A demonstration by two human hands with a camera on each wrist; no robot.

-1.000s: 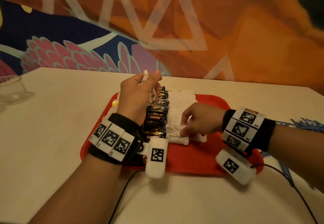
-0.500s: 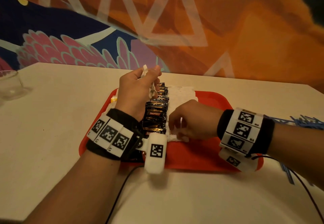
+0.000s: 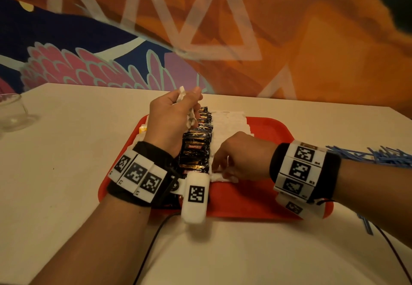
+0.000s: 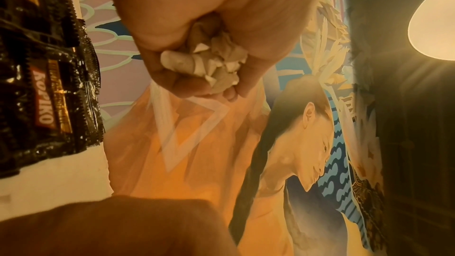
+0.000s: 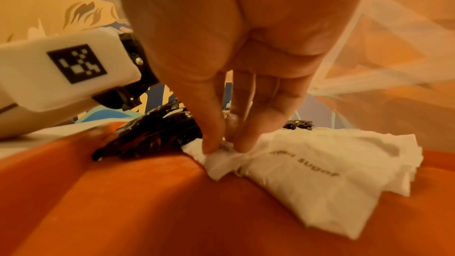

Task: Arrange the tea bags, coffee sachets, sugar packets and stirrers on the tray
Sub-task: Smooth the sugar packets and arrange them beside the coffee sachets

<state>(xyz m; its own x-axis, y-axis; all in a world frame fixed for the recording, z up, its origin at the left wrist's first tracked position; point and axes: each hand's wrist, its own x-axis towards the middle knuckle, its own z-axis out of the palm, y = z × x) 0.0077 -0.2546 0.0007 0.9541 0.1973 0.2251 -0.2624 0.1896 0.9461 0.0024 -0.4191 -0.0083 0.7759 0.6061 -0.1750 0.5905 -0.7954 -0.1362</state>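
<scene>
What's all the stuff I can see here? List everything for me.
tray: one, red, middle of the table
coffee sachets: a row, black, lengthwise on the tray
sugar packets: a row, white, right of the coffee
stirrers: a pile, blue, on the table right of the tray
glass: one, clear, far left of the table
table: one, cream
left hand: grips a bunch of white packets above the tray
right hand: pinches the nearest sugar packet
</scene>
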